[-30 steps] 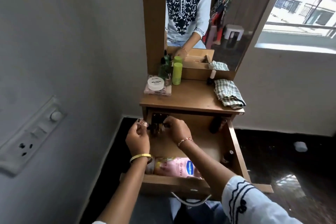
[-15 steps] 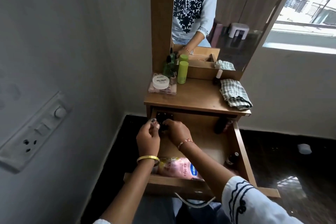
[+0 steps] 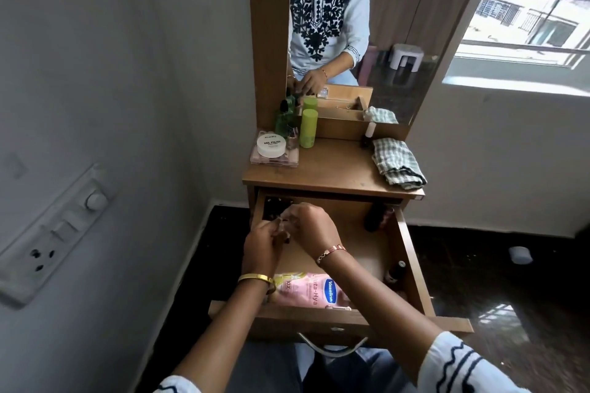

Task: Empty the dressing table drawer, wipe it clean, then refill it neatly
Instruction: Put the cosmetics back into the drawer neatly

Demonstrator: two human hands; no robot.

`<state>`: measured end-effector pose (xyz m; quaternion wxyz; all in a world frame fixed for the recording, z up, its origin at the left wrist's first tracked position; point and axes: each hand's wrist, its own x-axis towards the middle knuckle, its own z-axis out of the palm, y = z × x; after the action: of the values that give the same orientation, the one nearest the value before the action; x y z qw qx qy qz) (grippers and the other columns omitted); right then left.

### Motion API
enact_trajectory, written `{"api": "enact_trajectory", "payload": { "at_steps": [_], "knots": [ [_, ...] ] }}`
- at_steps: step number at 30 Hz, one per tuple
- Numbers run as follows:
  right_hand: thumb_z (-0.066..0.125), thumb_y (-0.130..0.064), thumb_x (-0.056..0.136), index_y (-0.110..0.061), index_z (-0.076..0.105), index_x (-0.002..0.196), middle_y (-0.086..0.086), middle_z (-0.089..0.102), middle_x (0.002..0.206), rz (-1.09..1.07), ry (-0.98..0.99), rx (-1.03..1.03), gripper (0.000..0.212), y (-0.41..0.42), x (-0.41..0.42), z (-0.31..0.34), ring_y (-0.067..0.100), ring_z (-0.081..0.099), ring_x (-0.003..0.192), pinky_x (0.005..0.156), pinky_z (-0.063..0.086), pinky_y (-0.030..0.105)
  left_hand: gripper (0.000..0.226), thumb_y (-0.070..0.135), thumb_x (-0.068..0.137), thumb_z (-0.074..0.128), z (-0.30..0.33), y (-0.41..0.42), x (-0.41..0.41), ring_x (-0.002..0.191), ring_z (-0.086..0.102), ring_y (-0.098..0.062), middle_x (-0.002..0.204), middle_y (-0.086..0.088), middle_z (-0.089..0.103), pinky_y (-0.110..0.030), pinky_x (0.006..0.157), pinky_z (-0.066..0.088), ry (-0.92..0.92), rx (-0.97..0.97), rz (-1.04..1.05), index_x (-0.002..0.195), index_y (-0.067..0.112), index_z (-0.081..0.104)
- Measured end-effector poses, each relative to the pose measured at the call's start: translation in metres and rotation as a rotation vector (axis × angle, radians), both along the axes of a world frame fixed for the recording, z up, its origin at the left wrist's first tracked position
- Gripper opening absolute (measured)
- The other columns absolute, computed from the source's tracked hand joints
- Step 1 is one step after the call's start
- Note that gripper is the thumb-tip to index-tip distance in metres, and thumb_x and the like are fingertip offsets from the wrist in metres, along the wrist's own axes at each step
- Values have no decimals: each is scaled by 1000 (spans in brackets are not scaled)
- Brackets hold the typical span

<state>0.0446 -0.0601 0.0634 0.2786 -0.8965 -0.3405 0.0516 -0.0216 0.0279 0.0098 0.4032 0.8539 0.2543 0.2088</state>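
Observation:
The wooden drawer of the dressing table is pulled out. Over its back-left corner my left hand and my right hand meet, their fingers curled round a small object between them; it is too blurred to identify. Just behind them lies a black item. A pink Vaseline lotion pack lies at the drawer's front, partly under my left wrist. Also in the drawer are a dark bottle at the back right and a small dark bottle by the right wall.
On the tabletop a white nail polish tub sits on a pink clear box. Beside them are green bottles, a lime tube, a white-capped bottle and a folded checked cloth. A wall stands close on the left.
My hands have drawn together at the drawer's back-left corner, the left one moving right towards the right one. The other drawer contents have not moved.

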Motion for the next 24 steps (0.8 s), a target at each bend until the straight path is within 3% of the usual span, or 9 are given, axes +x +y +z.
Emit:
{"api": "enact_trajectory", "payload": {
  "at_steps": [2, 5, 7, 10, 15, 19, 24],
  "knots": [
    [57, -19, 84, -18, 68, 105, 5, 67, 108, -16, -14, -32, 24, -2, -2, 3, 25, 61, 101, 78, 48, 31, 13, 8, 87, 57, 0, -2, 0, 84, 60, -18, 91, -11, 66, -9, 63, 38, -4, 29, -6, 93, 3, 68],
    [58, -20, 83, -17, 68, 102, 5, 68, 105, -29, -23, -82, 23, -5, -4, 4, 25, 62, 100, 75, 47, 29, 13, 10, 89, 56, 1, -5, 1, 82, 58, -13, 84, 0, 60, -5, 58, 38, -16, -41, -11, 92, 7, 68],
    [58, -20, 82, -17, 69, 100, 7, 70, 102, -47, 6, -95, 21, -9, -3, 5, 26, 63, 98, 75, 49, 30, 16, 9, 87, 58, 1, -7, 0, 83, 59, -15, 87, -1, 61, -7, 63, 40, -18, 38, -60, 99, 8, 68],
    [60, -17, 80, -18, 70, 96, 8, 72, 98, -94, 47, -80, 20, -21, 3, 7, 27, 65, 96, 75, 50, 30, 23, 12, 85, 60, 1, -12, 2, 90, 63, -22, 99, -8, 65, -33, 74, 52, -13, 71, -92, 107, 13, 67],
    [67, -15, 76, -16, 74, 89, 8, 74, 92, -258, 67, -28, 14, -64, 34, 15, 22, 68, 94, 77, 51, 27, 22, 15, 86, 61, 10, -33, 13, 92, 62, -17, 103, -9, 66, -20, 76, 44, -95, -20, -74, 105, 8, 68],
    [63, -11, 78, -14, 72, 89, 9, 74, 95, -449, 43, -19, 15, -108, 60, 12, 26, 66, 97, 77, 49, 28, 17, 12, 86, 59, 15, -62, 28, 84, 60, -13, 97, -9, 68, -13, 72, 39, -140, -88, -101, 99, 8, 70],
    [69, -11, 70, -18, 73, 82, 6, 72, 93, -549, 106, -101, 14, -138, 84, -3, 27, 66, 93, 70, 47, 27, 19, 16, 85, 58, 5, -85, 37, 87, 63, -21, 94, -10, 68, -20, 76, 44, -70, -104, -207, 98, 9, 70]
  ]
}}
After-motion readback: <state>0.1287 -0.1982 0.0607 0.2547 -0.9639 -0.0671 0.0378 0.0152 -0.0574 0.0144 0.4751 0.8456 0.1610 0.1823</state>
